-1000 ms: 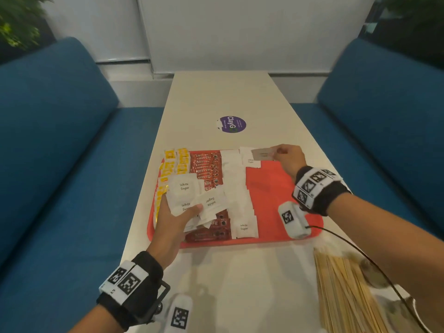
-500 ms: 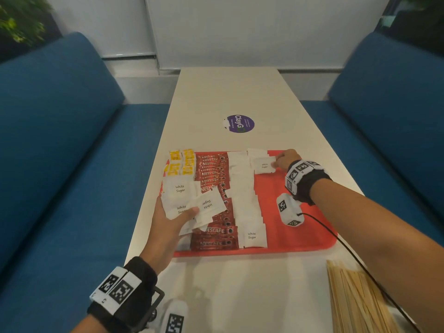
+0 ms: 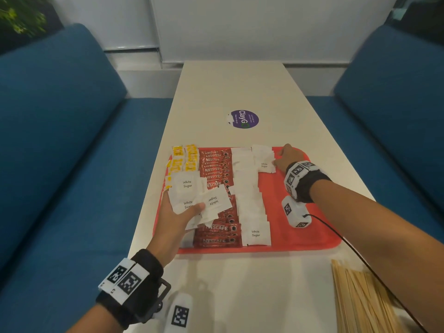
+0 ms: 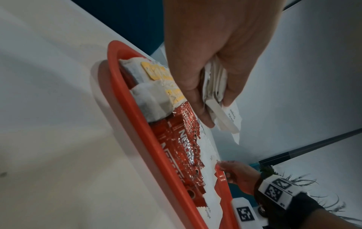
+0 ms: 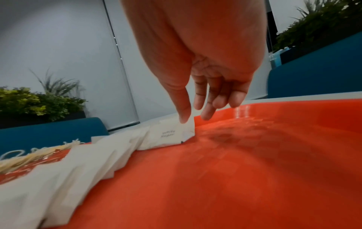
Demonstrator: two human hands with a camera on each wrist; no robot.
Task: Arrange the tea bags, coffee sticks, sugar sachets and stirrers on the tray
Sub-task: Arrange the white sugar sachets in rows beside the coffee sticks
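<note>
tea bags (image 3: 183, 157), coffee sticks (image 3: 216, 169) and one sugar row laid on tray (image 3: 312, 239); second row just begun, right hand (image 3: 287, 157) fingertips loose on sachet (image 3: 264, 164); left hand (image 3: 176, 216) clutching spare sachets (image 3: 192, 195); stirrers (image 3: 360, 301) off tray

The left hand (image 3: 176, 218) and its fanned sugar sachets (image 3: 192, 197) cover part of the tea bags (image 3: 183, 158) and coffee sticks (image 3: 217, 188). The stirrers (image 3: 360, 301) run off the frame's bottom edge.
</note>
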